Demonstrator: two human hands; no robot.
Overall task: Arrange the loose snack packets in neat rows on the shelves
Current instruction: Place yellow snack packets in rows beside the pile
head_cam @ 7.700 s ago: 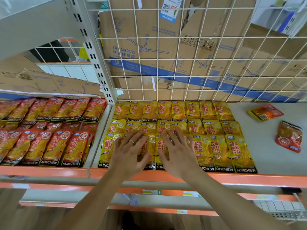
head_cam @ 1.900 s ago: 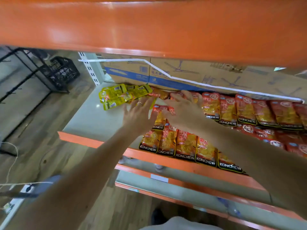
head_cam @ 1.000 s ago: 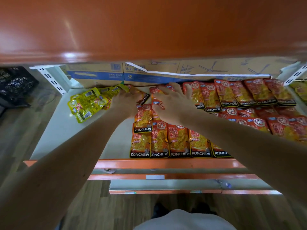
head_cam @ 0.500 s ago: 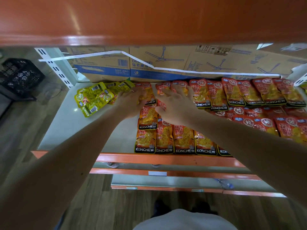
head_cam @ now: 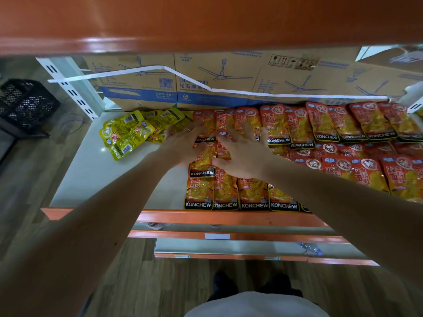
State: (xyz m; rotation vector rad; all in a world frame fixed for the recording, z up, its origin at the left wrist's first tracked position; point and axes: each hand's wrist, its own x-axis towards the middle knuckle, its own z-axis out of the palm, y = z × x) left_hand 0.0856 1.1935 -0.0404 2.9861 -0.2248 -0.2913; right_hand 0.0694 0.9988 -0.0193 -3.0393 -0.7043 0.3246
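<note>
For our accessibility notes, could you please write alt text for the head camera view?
A person's left hand and right hand press flat, fingers spread, on rows of red snack packets on a grey shelf. A loose heap of yellow packets lies at the shelf's left rear, in front of cardboard boxes.
</note>
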